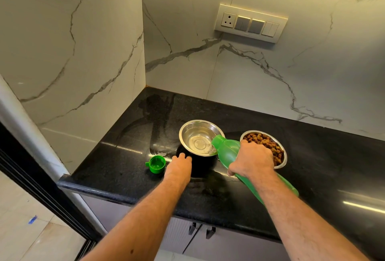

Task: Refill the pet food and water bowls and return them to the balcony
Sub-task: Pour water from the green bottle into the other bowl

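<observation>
Black stone counter (pixel 312 156), set in a corner of marble-look walls. Right hand (pixel 253 159) grips a green bottle (pixel 226 152) round its body, tilted neck-down, mouth over the near-right rim of the water bowl (pixel 199 136). Water runs from the mouth into the bowl; shallow clear pool on the steel bottom. Bowl is steel inside, dark on the outer side. Left hand (pixel 181 164) lies against the bowl's near-left side, fingers fairly straight, touching the dark wall, not curled round it. Green cap (pixel 156 164) sits open side up on the counter, just left of the left hand. Food bowl (pixel 280 146), steel, holds brown kibble; it stands just right of the water bowl, partly behind the right hand. Switch plate (pixel 251 23) on the back wall above.
</observation>
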